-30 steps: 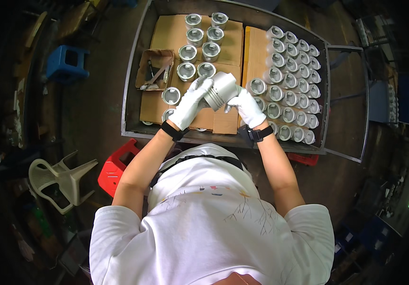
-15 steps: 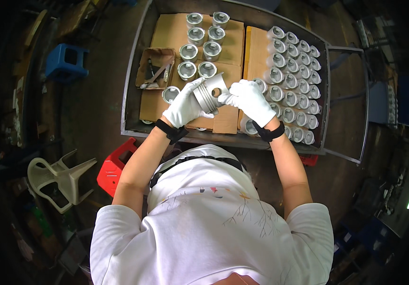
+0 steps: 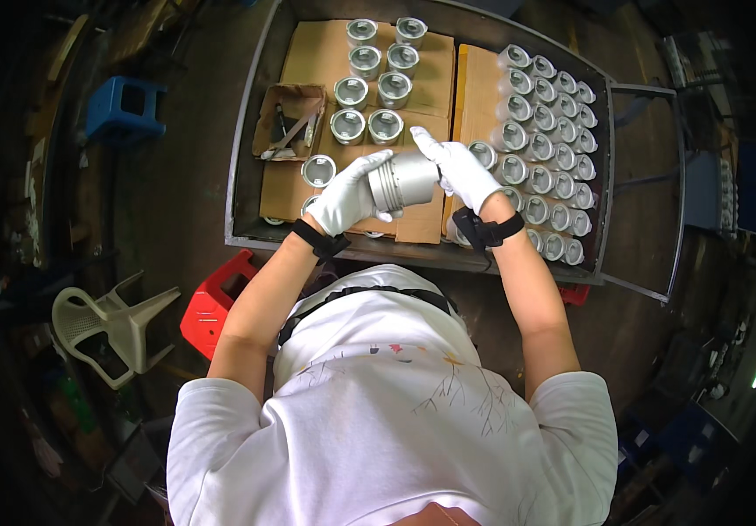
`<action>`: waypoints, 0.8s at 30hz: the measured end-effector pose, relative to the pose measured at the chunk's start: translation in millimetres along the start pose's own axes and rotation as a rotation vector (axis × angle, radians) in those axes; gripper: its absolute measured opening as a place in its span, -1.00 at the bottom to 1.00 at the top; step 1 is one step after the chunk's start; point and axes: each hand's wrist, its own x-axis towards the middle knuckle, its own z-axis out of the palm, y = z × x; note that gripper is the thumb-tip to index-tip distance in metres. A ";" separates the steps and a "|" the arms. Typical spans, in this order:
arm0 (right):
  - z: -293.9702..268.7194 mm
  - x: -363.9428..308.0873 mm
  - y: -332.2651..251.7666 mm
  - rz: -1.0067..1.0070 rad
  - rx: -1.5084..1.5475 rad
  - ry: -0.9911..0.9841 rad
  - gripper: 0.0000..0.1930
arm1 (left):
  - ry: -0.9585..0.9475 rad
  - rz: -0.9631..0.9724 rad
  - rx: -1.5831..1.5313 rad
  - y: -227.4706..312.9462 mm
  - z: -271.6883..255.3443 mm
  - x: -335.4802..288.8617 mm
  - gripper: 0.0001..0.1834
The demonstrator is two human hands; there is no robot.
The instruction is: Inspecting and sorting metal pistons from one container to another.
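In my gloved left hand (image 3: 343, 197) is a silver piston (image 3: 409, 181), lying on its side. The fingers wrap round its grooved end. At the piston's other end is my gloved right hand (image 3: 467, 174), its fingers stretched out toward the far side and the edge of the hand against the skirt rim. Whether the thumb touches the piston's inside is hidden. Below lies brown cardboard (image 3: 420, 215). Two rows of upright pistons (image 3: 386, 127) stand on the cardboard beyond my left hand, and a single piston (image 3: 318, 170) is close to that hand.
A metal-framed bin (image 3: 236, 188) holds everything, with a small cardboard box (image 3: 266, 145) of tools at its left. Several close-packed pistons (image 3: 539, 180) fill the right side. A red stool (image 3: 211, 307), a pale plastic chair (image 3: 124, 320) and a blue stool (image 3: 124, 110) stand on the floor.
The piston has turned in my left hand, so its side hole no longer shows. My right hand's fingers have gone from a pinch at the skirt to stretched out.
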 end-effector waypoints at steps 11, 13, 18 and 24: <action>-30.9 -24.9 3.3 -0.200 0.017 0.158 -0.39 | 0.073 0.360 0.492 16.8 7.9 5.0 -0.42; -33.0 -26.9 9.9 -0.143 0.016 0.124 -0.41 | 0.113 0.420 0.606 9.6 1.8 13.1 -0.42; -31.6 -37.3 15.3 -0.036 0.004 0.097 -0.40 | 0.098 0.395 0.646 1.6 -10.3 35.7 -0.46; -21.8 -31.8 65.8 0.344 0.946 -0.678 -0.22 | -0.037 0.226 -0.043 -15.8 -14.7 61.3 -0.33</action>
